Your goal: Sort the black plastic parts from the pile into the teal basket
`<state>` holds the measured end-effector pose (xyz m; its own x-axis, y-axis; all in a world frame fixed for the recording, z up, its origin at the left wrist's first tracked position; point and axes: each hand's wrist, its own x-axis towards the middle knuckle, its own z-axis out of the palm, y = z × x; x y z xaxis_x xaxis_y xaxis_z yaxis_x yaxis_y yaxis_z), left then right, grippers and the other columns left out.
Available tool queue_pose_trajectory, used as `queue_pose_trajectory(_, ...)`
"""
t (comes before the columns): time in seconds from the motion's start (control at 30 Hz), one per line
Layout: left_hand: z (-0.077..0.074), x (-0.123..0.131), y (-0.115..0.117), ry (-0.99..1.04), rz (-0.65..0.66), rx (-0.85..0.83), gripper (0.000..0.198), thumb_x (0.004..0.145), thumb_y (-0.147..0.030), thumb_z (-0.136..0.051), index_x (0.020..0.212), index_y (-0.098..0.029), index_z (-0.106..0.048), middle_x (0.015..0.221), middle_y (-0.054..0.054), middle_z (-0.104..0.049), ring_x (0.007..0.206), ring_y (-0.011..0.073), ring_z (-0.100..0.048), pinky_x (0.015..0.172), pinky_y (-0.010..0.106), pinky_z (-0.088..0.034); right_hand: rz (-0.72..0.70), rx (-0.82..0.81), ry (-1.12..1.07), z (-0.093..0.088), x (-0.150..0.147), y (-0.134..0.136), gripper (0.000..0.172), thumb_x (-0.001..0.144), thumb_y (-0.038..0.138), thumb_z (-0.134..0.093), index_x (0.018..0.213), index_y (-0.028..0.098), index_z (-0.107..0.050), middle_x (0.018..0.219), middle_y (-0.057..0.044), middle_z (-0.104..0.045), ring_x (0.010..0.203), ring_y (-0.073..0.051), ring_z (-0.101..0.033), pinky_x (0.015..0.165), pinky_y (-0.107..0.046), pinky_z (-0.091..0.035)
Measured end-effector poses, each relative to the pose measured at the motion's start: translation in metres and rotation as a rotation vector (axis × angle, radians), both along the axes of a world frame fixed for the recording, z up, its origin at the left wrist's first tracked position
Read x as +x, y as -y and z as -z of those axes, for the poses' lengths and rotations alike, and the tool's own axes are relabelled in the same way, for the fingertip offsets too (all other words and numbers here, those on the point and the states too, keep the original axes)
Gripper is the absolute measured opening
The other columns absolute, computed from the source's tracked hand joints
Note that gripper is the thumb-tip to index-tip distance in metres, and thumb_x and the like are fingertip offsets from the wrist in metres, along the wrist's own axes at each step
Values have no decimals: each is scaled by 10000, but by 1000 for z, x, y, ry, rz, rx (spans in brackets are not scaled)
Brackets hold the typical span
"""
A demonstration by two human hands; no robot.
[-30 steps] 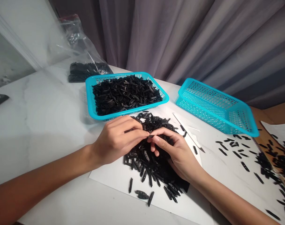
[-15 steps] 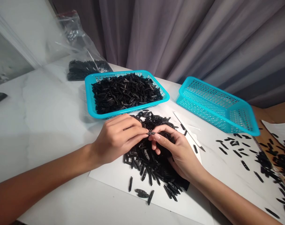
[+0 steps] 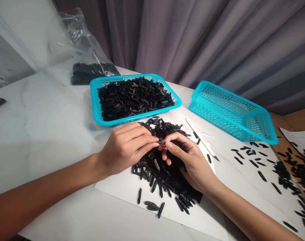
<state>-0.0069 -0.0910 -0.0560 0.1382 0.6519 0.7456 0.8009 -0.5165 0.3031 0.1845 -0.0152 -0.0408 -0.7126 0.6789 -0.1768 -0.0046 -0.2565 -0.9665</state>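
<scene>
A small, narrow black piece (image 3: 161,142) is pinched at its two ends, one end in each hand. My left hand (image 3: 129,144) closes its thumb and fingers on the left end. Thumb and forefinger of my right hand (image 3: 190,154) grip the other end, with the remaining fingers curled below. Beneath both hands lies a heap of similar black pieces (image 3: 157,174) on a white sheet (image 3: 117,187). My right hand hides part of the heap. A few loose pieces (image 3: 152,206) lie at the sheet's near side.
Behind the heap stands a blue basket (image 3: 98,115) full of black pieces. Another blue basket (image 3: 232,117) sits at the right, nothing visible inside. A clear bag (image 3: 92,63) holds more pieces. A craft knife (image 3: 202,140) lies beside the heap. Pieces (image 3: 285,177) are scattered at right.
The black piece has been turned about its length between the fingers, so its thin edge now shows instead of its holed face. Both hands stay in nearly the same place.
</scene>
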Motion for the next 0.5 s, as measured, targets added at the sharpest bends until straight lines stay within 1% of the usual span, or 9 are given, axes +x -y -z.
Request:
queue_pose_trajectory(0.17, -1, 0, 0, -10, 8, -1, 37, 894, -172, -686, 927, -162, -697, 811, 31, -727, 731, 150, -638, 681, 292, -510, 13, -23, 22, -1, 0, 0, 171, 906, 358, -676, 832, 210, -631, 764, 1, -658, 570, -104, -539, 587, -249, -462)
queue_pose_trajectory(0.5, 0, 0, 0, -17, 34, -7, 20, 879, -159, -698, 896, -150, -691, 812, 35, -729, 729, 154, -651, 675, 292, -520, 12, -42, 19, -2, 0, 0, 183, 908, 355, -672, 818, 201, -632, 738, 2, -652, 568, -101, -531, 590, -242, -450)
